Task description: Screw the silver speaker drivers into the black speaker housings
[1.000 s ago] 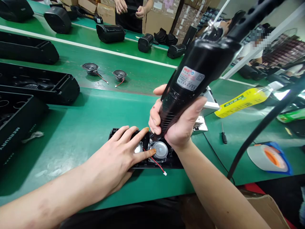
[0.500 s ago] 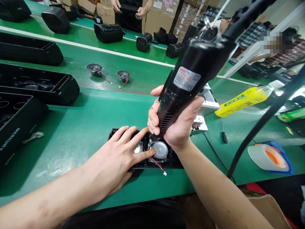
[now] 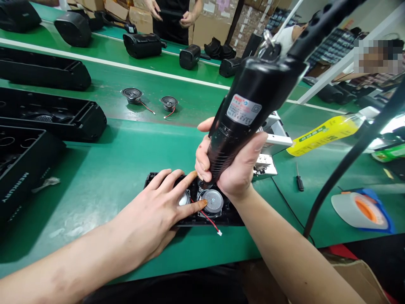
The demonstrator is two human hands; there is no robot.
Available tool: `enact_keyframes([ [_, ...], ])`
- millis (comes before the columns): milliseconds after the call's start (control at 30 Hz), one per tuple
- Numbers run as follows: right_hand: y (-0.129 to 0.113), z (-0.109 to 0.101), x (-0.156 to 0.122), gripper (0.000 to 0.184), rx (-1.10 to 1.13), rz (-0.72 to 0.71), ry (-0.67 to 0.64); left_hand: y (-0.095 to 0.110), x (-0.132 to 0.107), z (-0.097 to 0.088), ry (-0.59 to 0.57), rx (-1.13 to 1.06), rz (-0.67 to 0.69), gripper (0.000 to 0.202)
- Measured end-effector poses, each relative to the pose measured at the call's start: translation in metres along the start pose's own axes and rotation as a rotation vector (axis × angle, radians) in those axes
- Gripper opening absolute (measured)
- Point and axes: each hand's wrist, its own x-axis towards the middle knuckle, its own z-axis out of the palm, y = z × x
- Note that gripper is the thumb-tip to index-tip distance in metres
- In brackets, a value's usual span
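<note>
My right hand point(image 3: 232, 169) is wrapped round a black electric screwdriver point(image 3: 240, 109), which tilts down to the left. Its tip is by the upper edge of a round speaker driver point(image 3: 213, 202) with a grey magnet back; the bit and any screw are hidden. The driver sits in a black speaker housing point(image 3: 234, 217), and its red-and-black lead point(image 3: 210, 220) with a white plug hangs over the front edge. My left hand point(image 3: 167, 196) lies across the housing with fingers spread, one fingertip on the driver. Under that hand a second driver point(image 3: 184, 198) is partly covered.
Two loose speaker drivers point(image 3: 132, 95) lie beyond the housing. Long black cabinets point(image 3: 47, 114) line the left. Right are a small screwdriver point(image 3: 299, 181), a tape roll point(image 3: 360, 211), a yellow bottle point(image 3: 325, 135) and a thick cable point(image 3: 341, 169). A co-worker's hands point(image 3: 187, 19) are across the belt.
The two loose drivers and the nearest dark cabinets on the left have shifted slightly rightward in view. Both hands and the electric screwdriver stay nearly in place; the screwdriver's upper end tilts slightly left.
</note>
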Motion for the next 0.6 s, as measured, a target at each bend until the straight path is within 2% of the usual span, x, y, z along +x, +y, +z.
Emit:
enact_keyframes([
  [100, 0.004, 0.001, -0.001, 0.073, -0.035, -0.057, -0.012, -0.001, 0.001, 0.001, 0.004, 0.0, 0.007, 0.08],
  [233, 0.008, -0.001, -0.001, 0.068, -0.012, -0.039, -0.064, -0.001, 0.0, 0.007, 0.025, -0.025, 0.006, 0.082],
  [333, 0.002, -0.001, 0.0, 0.064, 0.036, -0.067, -0.062, -0.002, -0.005, 0.008, 0.052, -0.063, 0.003, 0.082],
  [400, -0.012, -0.001, 0.0, 0.061, 0.093, -0.099, -0.008, -0.003, -0.01, 0.003, 0.042, -0.085, 0.008, 0.08],
  [500, -0.046, -0.005, -0.005, 0.05, 0.133, -0.123, 0.092, -0.01, -0.019, -0.011, 0.0, -0.094, -0.001, 0.076],
  [600, -0.086, -0.018, -0.011, 0.041, -0.001, -0.18, 0.21, -0.022, -0.023, -0.02, 0.057, -0.031, -0.045, 0.054],
])
